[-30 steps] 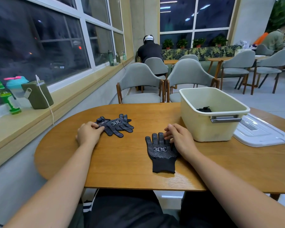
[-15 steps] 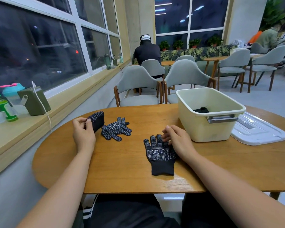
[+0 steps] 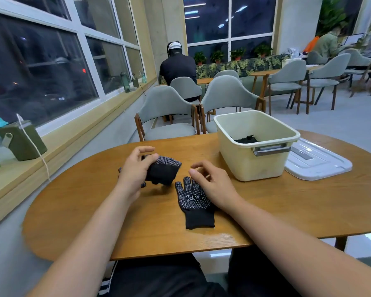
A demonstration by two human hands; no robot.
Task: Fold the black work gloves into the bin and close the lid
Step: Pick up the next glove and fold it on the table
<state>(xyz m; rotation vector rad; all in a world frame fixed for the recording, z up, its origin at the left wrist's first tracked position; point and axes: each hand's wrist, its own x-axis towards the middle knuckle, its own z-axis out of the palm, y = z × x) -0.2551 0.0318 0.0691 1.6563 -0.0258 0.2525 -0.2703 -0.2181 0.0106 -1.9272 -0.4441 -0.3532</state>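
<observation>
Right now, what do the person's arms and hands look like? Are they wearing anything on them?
Both are bare. The left hand and the right hand have nothing on them, and no rings show. The left forearm and the right forearm are uncovered all the way to the picture's edge, with no sleeve, watch or bracelet in sight.

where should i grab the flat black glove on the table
Probably pinch the plain cuff of the flat black dotted knit glove, coming from the near side: it lies spread flat, fingers pointing away, and the cuff end is clear of the right hand.
</observation>
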